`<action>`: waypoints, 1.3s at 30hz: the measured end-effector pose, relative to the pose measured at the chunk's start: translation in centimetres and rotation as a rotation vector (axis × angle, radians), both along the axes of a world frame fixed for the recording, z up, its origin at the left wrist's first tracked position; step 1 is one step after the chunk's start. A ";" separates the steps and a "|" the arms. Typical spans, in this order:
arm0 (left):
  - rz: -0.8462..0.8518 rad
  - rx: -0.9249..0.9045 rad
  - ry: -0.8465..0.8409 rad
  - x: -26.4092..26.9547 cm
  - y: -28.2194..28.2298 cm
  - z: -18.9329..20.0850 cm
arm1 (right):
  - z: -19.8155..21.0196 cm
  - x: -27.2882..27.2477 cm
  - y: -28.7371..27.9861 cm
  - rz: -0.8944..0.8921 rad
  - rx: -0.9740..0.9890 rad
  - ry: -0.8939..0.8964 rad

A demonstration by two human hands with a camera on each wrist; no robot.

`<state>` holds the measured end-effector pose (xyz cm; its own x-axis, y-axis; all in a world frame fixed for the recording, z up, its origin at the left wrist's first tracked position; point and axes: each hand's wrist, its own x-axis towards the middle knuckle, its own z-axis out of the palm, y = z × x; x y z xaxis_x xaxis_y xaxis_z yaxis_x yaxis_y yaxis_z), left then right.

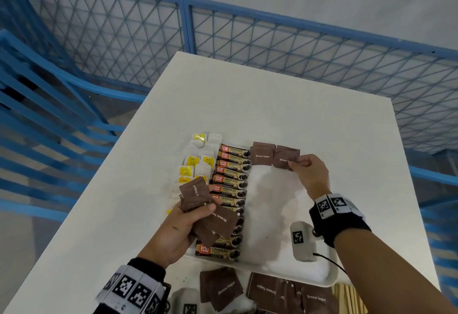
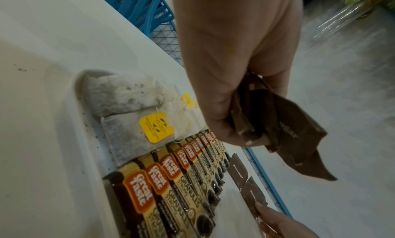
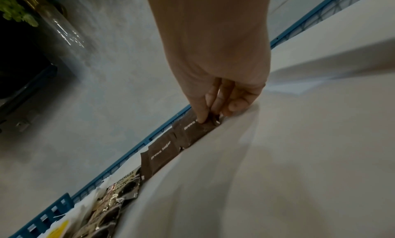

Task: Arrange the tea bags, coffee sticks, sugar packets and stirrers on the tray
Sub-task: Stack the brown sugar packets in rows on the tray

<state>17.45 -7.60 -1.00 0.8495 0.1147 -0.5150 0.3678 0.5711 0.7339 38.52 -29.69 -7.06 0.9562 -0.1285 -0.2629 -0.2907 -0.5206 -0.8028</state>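
A white tray [image 1: 280, 267] holds tea bags [image 1: 192, 162] in its left column and a column of coffee sticks [image 1: 230, 184] beside them. Two brown sugar packets lie at the tray's far edge. My right hand [image 1: 309, 172] pinches the corner of the right-hand packet [image 1: 285, 157], which also shows as the brown sugar packet [image 3: 192, 132] in the right wrist view. The other placed packet [image 1: 262, 153] lies to its left. My left hand [image 1: 178, 229] grips a bunch of brown sugar packets [image 1: 210, 212] over the coffee sticks; the bunch [image 2: 278, 123] shows in the left wrist view.
More loose sugar packets [image 1: 292, 294] lie on the white table [image 1: 247, 100] in front of the tray, with wooden stirrers [image 1: 349, 298] at the right. A blue mesh fence [image 1: 272, 40] surrounds the table. The tray's right half is bare.
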 end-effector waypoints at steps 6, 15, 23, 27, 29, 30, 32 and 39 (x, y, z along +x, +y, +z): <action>0.028 0.010 -0.004 0.2 -0.3 0.0 | 0.7 -1.7 0.6 -0.016 -0.043 -0.135; 0.027 0.042 -0.046 0.0 -0.7 0.3 | 6.2 -10.5 4.7 0.608 0.135 0.093; 0.055 0.033 -0.034 -0.6 -0.9 0.8 | 6.2 -13.8 6.0 0.666 0.461 0.271; 0.073 0.015 -0.006 -1.0 -0.7 0.6 | 7.1 -13.4 5.8 0.485 0.470 0.146; 0.089 0.017 0.012 -1.1 -0.6 0.4 | 7.1 -13.4 5.6 0.484 0.381 -0.006; 0.093 0.012 0.020 -1.1 -0.6 0.3 | 7.1 -13.6 5.6 0.506 0.333 -0.085; 0.100 0.005 0.031 -0.9 -0.8 0.5 | 6.9 -14.3 5.6 0.587 0.246 -0.250; 0.116 0.051 0.024 -1.0 -0.8 0.5 | 5.7 -15.9 5.0 0.789 0.204 -0.398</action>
